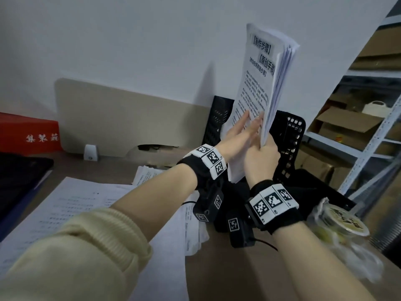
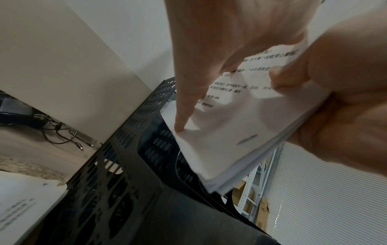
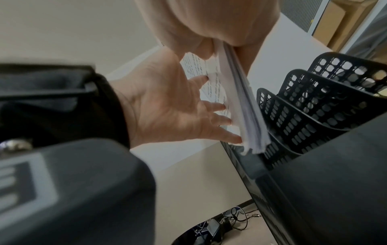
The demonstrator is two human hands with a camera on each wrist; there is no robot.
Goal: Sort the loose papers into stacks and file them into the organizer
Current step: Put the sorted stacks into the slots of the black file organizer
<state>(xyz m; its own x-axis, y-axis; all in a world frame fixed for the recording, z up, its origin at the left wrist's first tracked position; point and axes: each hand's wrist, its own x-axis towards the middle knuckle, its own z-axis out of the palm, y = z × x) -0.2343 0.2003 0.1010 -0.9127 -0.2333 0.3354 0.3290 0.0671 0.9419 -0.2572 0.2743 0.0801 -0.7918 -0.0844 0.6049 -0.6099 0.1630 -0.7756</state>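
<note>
A thick stack of printed papers (image 1: 260, 83) stands upright above the black mesh organizer (image 1: 290, 135) at the back right of the desk. My right hand (image 1: 262, 157) grips the stack's lower edge, thumb on the printed face. My left hand (image 1: 249, 127) lies flat against that face with straight fingers. In the left wrist view a fingertip of my left hand (image 2: 209, 41) touches the stack (image 2: 240, 124) near its corner, over the organizer (image 2: 130, 132); my right hand (image 2: 345, 82) pinches the stack. The right wrist view shows the stack (image 3: 240, 102) just above the organizer's dividers (image 3: 303, 107), between my left hand (image 3: 167, 107) and right hand (image 3: 199, 21).
Loose printed sheets (image 1: 86, 203) cover the near left of the desk, with a smaller pile (image 1: 145, 172) behind them. A red box (image 1: 28, 133) and a beige partition (image 1: 130, 118) stand at the back. A lidded plastic tub (image 1: 342, 220) sits at right, beside metal shelving (image 1: 358, 127) with cardboard boxes.
</note>
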